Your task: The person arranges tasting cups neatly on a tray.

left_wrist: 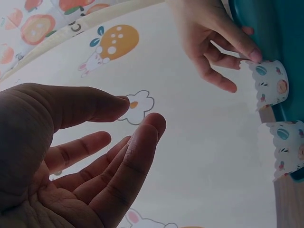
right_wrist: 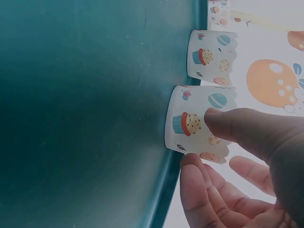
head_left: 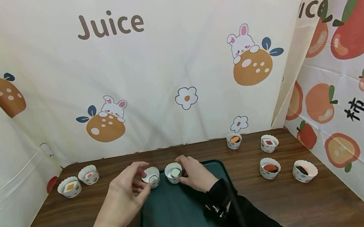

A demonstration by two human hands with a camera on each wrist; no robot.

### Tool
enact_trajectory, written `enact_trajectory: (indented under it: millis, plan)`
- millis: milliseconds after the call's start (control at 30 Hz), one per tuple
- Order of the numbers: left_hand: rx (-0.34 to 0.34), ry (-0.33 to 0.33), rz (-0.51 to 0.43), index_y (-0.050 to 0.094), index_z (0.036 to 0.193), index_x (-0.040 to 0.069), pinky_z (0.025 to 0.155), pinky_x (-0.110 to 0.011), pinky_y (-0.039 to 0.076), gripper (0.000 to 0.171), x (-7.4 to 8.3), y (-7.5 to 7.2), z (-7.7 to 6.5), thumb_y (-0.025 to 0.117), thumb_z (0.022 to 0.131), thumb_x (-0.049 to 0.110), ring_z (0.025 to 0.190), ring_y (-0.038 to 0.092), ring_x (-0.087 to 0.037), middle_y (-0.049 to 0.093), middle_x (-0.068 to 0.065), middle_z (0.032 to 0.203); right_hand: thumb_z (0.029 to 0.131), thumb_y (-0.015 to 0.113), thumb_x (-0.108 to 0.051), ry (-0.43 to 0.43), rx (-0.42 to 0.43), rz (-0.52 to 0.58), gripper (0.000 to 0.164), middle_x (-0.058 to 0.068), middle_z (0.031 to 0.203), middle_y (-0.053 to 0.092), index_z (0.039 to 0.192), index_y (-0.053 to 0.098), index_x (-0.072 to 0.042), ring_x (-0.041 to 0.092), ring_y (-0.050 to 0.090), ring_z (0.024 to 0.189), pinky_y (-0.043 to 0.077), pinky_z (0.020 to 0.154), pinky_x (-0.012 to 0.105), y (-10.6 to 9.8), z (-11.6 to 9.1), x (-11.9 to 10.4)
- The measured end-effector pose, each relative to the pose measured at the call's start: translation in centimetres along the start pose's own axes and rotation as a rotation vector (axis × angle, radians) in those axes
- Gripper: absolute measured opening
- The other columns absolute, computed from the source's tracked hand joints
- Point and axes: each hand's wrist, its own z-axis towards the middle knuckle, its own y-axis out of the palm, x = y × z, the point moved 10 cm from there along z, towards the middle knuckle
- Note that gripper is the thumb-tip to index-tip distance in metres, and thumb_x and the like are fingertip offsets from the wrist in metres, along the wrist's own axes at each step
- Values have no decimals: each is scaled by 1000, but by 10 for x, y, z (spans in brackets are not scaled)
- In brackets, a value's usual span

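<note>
A white paper baking cup (head_left: 173,173) holding a small sushi roll with a green and yellow centre stands at the back edge of the dark green tray (head_left: 186,216). My right hand (head_left: 197,173) grips its right side, thumb against the printed wall (right_wrist: 190,124) and fingertips at its edge. Just left of it is a second paper cup (head_left: 152,177) at the tray's back left corner, with a pale sushi piece inside. Beside that cup, my left hand (head_left: 130,183) has its thumb and fingers spread apart, and nothing lies between them in the left wrist view.
Two paper cups with sushi, one with a yellow-topped piece (head_left: 70,187) and one with an orange piece (head_left: 88,175), stand at the table's left. Several more, including one with orange-red topping (head_left: 270,168), stand at the right. Printed cloth (head_left: 151,76) hangs behind the wooden table (head_left: 115,172).
</note>
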Motion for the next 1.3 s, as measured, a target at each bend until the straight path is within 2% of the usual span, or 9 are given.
enact_trajectory:
  millis: [200, 333, 700, 867, 1033, 1300]
  plan:
    - [-15, 12, -11, 66, 127, 12, 67, -18, 60, 55, -1, 5, 0, 88, 81, -7, 74, 62, 5, 64, 2, 95, 99, 79, -15, 6, 19, 29, 52, 16, 121, 65, 144, 56, -2, 24, 65, 98, 56, 80, 32, -8, -9, 0]
    - [-25, 22, -4, 67, 126, 11, 66, -19, 59, 52, -2, 9, -1, 88, 82, -6, 74, 62, 6, 63, 3, 96, 100, 78, -18, -22, 45, 39, 47, 17, 121, 66, 140, 60, -3, 28, 65, 103, 56, 84, 37, -17, -17, -4]
    - [-26, 46, 24, 71, 121, 11, 63, -20, 57, 44, -9, 15, 2, 89, 83, -1, 73, 62, 6, 66, 4, 96, 102, 76, -26, -52, 84, 22, 39, 8, 119, 67, 137, 65, -11, 21, 70, 104, 59, 91, 35, -39, -43, -11]
    - [-34, 27, 81, 71, 120, 9, 64, -19, 56, 43, -22, 17, 3, 89, 83, 0, 74, 63, 2, 66, 3, 93, 103, 74, -29, -56, 105, 26, 35, 1, 122, 65, 136, 66, -18, 19, 71, 108, 59, 96, 33, -49, -57, -16]
    - [-27, -18, 151, 71, 118, 10, 66, -23, 58, 39, -36, 11, 4, 89, 84, 3, 75, 67, -5, 69, 0, 93, 103, 74, -31, -46, 116, 26, 33, -2, 122, 64, 134, 67, -20, 17, 69, 107, 59, 96, 33, -58, -68, -20]
    - [-53, -120, 224, 71, 117, 10, 67, -39, 60, 33, -74, -5, 2, 86, 89, 9, 82, 74, -19, 75, -7, 102, 102, 75, -33, -75, 137, -1, 28, -6, 118, 66, 128, 70, -23, 14, 68, 103, 59, 89, 30, -69, -84, -24]
